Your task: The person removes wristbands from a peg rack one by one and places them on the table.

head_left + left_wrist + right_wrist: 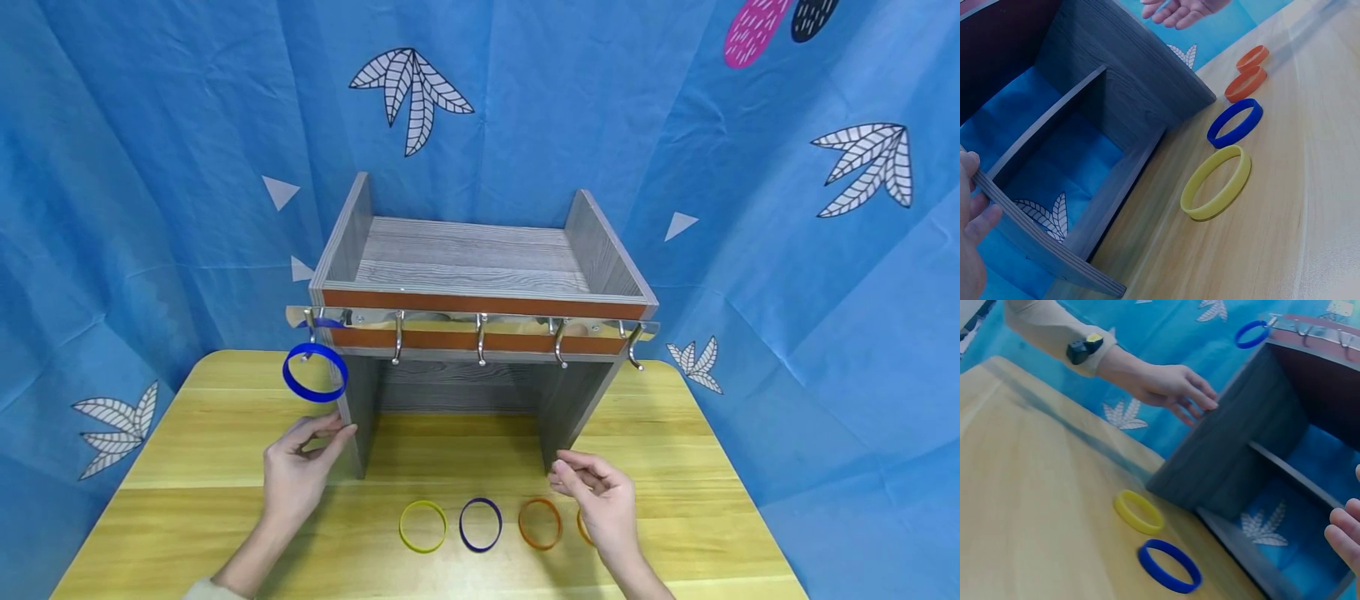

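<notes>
My left hand (296, 479) pinches the front edge of the left side panel of a grey wooden shelf rack (468, 258), with the thumb on the inner face. Above that hand, a blue silicone wristband (316, 372) hangs from the leftmost hook. My right hand (600, 496) hovers by the right side panel, fingers loosely bent and holding nothing. Below, a yellow wristband (1216, 183), a dark blue wristband (1235, 123), an orange wristband (1245, 84) and another orange wristband (1252, 57) lie in a row. In the head view, my right hand partly covers the last one.
A shiny metal rail (442, 322) with several hooks runs across the rack's front. The rack stands on a light wooden table (217, 433). Behind and at the sides hangs a blue cloth (525, 108) with white leaf prints.
</notes>
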A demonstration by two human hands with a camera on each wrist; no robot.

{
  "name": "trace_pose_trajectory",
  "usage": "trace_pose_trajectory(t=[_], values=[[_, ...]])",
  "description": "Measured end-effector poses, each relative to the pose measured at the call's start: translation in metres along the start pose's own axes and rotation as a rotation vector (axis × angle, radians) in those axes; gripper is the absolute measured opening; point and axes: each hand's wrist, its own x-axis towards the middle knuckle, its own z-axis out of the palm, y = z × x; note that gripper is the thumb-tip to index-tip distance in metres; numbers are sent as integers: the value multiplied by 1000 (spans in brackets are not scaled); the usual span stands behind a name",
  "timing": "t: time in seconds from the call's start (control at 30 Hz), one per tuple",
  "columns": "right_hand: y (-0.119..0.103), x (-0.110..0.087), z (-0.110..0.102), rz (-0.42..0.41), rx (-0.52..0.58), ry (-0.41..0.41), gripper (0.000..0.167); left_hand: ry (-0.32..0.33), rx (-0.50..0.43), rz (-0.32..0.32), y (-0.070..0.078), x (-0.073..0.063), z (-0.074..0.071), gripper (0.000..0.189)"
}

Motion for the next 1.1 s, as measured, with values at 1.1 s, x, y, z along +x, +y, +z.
trace_pose_trajectory(t=[1.1], values=[[-22,54,-25,-91,92,232,18,-4,-6,-4,0,1,1,21]])
